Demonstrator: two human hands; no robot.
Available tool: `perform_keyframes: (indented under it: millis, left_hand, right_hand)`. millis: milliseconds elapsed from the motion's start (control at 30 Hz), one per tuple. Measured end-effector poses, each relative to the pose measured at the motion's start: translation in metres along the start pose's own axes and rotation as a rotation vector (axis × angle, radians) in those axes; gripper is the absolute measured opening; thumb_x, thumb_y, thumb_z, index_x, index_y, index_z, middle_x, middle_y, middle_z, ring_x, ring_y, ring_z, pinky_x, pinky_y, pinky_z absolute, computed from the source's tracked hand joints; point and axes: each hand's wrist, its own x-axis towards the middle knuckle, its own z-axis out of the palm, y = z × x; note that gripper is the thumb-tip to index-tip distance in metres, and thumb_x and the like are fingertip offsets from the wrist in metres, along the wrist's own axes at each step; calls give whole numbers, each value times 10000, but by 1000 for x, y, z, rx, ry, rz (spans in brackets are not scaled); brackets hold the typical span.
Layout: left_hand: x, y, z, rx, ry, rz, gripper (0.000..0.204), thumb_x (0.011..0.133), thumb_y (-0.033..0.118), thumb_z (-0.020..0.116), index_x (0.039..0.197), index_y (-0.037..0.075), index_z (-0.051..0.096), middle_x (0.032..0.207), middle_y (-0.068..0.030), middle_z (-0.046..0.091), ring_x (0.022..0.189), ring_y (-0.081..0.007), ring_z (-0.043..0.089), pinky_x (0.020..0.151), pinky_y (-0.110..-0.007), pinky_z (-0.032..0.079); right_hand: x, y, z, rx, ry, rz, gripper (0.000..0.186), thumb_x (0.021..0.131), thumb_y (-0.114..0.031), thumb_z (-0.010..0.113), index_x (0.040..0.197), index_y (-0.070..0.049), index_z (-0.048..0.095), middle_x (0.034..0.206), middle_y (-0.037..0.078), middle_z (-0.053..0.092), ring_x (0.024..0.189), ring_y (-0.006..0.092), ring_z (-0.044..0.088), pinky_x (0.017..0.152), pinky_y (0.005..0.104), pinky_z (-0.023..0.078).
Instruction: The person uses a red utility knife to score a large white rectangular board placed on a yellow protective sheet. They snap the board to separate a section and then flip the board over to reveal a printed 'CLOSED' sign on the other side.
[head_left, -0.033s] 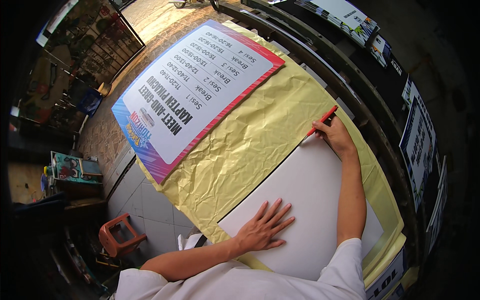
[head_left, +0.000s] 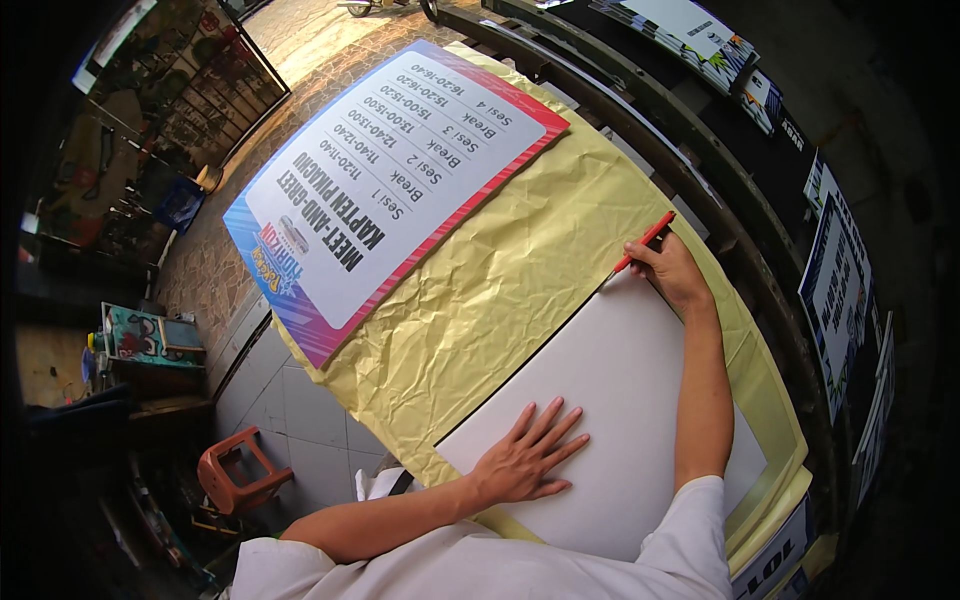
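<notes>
A large white board (head_left: 610, 400) lies flat on crumpled yellow paper (head_left: 480, 270), with a dark line along its far left edge. My left hand (head_left: 527, 455) rests palm down on the board, fingers spread, holding nothing. At the board's far corner, my right hand (head_left: 672, 272) is closed around a slim red pen-like tool (head_left: 655, 232). Its tip touches or nearly touches the end of the dark edge; whether it is a pen or a cutter knife I cannot make out. Beyond the bare paper lies a printed schedule sign (head_left: 400, 180) with a blue, pink and red border.
Dark rails (head_left: 600, 95) run along the right side of the work surface. Printed panels (head_left: 835, 290) stand farther right, with more panels (head_left: 690, 40) at the far right. A red plastic stool (head_left: 243, 470) stands on the tiled floor (head_left: 310, 410) at the left.
</notes>
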Motion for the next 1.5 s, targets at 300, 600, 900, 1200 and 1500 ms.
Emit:
perform_keyframes:
  millis: [300,600,900,1200,1500]
  left_hand:
    - [0,0,0,10,-7,1,772,998,635,510,1642,250,331,1727,-130,213,1592,-391,176,1247,-611,213]
    - [1,2,-1,19,-24,-11,765,999,646,500,1640,262,337,1726,-120,222,1591,-390,182,1247,-613,213]
    - [2,2,-3,43,-24,-7,779,1005,641,471,1644,219,332,1725,-139,224,1585,-385,211,1252,-583,218]
    - [2,3,-3,42,-18,-11,775,1006,641,472,1644,223,334,1722,-138,232,1582,-387,220,1249,-588,221]
    - [2,3,-3,60,-23,-20,772,1006,647,469,1643,230,338,1722,-133,238,1582,-384,223,1251,-585,217]
  right_hand:
    - [10,-2,-11,-22,-6,-14,242,923,-154,795,1043,-10,641,885,78,713,717,112,638,654,257,515]
    - [21,0,-24,0,-1,-28,218,918,-159,804,987,-20,651,852,67,703,701,106,630,646,263,518]
    - [34,2,-43,-45,84,-5,270,916,-194,816,985,-25,616,848,78,703,688,107,617,653,260,505]
    - [39,0,-52,-17,61,-28,280,915,-206,819,977,-16,622,851,83,710,695,100,631,636,252,492]
    - [53,5,-77,-25,115,-33,224,923,-180,807,962,-35,641,833,68,702,666,91,628,612,231,489]
